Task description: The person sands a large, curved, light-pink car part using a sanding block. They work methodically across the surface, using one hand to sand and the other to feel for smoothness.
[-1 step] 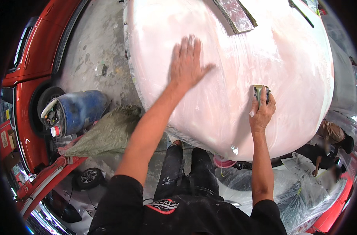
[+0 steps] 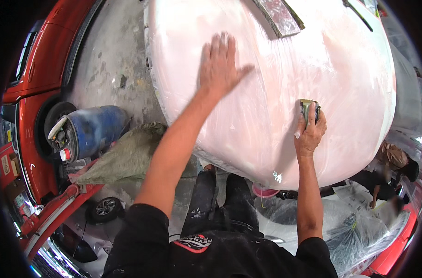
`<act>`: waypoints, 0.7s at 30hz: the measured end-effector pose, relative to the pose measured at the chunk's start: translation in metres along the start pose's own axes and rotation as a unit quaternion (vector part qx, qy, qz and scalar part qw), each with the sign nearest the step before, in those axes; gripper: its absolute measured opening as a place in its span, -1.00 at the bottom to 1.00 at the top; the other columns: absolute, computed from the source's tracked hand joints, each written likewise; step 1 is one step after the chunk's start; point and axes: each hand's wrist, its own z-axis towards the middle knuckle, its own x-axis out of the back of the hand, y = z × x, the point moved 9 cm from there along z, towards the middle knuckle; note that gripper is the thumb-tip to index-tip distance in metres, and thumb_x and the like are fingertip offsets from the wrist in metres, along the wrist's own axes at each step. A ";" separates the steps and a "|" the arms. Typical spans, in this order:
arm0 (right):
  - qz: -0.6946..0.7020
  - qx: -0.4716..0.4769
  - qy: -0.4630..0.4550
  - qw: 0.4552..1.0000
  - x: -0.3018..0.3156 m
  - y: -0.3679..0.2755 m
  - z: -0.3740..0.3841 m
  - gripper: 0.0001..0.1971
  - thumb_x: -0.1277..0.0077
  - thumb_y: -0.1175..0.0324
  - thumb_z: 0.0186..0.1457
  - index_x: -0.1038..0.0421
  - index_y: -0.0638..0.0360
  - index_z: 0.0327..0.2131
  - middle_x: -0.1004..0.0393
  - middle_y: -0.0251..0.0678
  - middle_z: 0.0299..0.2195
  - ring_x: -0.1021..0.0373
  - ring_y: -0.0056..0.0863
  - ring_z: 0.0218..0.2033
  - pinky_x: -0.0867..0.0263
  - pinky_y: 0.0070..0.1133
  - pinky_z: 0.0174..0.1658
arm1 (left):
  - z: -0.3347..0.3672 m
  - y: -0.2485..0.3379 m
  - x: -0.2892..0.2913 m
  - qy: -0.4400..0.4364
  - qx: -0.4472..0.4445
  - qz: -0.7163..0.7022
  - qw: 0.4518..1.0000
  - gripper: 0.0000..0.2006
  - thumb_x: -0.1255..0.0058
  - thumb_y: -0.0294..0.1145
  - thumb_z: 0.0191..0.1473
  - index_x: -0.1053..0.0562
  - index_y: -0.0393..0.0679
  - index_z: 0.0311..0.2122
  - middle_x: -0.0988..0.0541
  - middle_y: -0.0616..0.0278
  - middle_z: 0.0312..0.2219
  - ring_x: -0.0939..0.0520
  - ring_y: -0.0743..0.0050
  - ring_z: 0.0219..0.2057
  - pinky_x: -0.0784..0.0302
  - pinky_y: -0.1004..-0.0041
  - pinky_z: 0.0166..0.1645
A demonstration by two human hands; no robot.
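Note:
My left hand (image 2: 220, 67) rests flat on a broad, curved car panel (image 2: 248, 134) coated in streaky pale pink and white, its fingers spread and thumb held out to the right. To the right and nearer to me, my right hand (image 2: 309, 134) grips a small sanding block (image 2: 308, 107) with dark sides and a yellowish-green end. The block's underside faces the panel and is hidden. Whitish dust marks the right thumb and the left fingertips.
A long, film-covered piece (image 2: 285, 21) lies on the far part of the panel, with a black strip (image 2: 359, 16) to its right. At left are a blue drum (image 2: 97, 132), a greenish cloth (image 2: 127, 157) and a red vehicle (image 2: 49, 60). People (image 2: 387, 171) are at lower right, near a plastic-covered car (image 2: 312, 222).
My left hand has slid slightly forward over the panel, away from me. My right hand and the sanding block stay at nearly the same spot.

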 end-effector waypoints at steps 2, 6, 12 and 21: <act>0.006 0.009 0.014 1.000 0.000 -0.006 -0.004 -0.42 -0.18 0.38 0.20 -0.35 0.06 0.30 -0.39 0.00 0.12 -0.34 -0.13 0.11 -0.22 -0.29 0.09 | 0.046 -0.028 -0.008 -0.001 0.026 -0.004 1.000 0.09 0.54 0.56 0.21 -0.02 -0.35 0.44 -0.11 -0.18 0.42 -0.05 -0.08 0.47 0.10 -0.01 0.50; -0.017 0.018 0.036 0.999 0.003 0.000 -0.007 -0.42 -0.20 0.34 0.18 -0.37 0.09 0.29 -0.40 0.01 0.10 -0.35 -0.14 0.09 -0.21 -0.27 0.07 | 0.126 -0.061 -0.012 -0.006 0.087 -0.021 0.996 -0.02 0.41 0.38 0.32 -0.02 -0.48 0.41 -0.09 -0.30 0.41 -0.03 -0.15 0.47 0.16 0.05 0.52; -0.032 0.030 0.056 0.997 -0.012 0.006 -0.003 -0.39 -0.21 0.26 0.18 -0.35 0.00 0.31 -0.38 0.04 0.08 -0.35 -0.12 0.07 -0.22 -0.26 0.02 | 0.140 -0.071 -0.006 -0.014 0.102 -0.041 0.994 -0.02 0.40 0.39 0.32 0.01 -0.44 0.43 -0.01 -0.25 0.44 0.06 -0.08 0.50 0.22 0.07 0.53; -0.021 0.011 0.047 0.999 -0.011 0.004 0.001 -0.46 -0.12 0.22 0.27 -0.37 -0.01 0.31 -0.36 0.02 0.11 -0.34 -0.11 0.10 -0.23 -0.21 0.12 | -0.053 0.041 0.006 0.011 0.021 -0.030 0.999 0.18 0.51 0.66 0.11 -0.05 -0.38 0.43 -0.12 -0.28 0.40 -0.09 -0.22 0.44 0.05 -0.09 0.47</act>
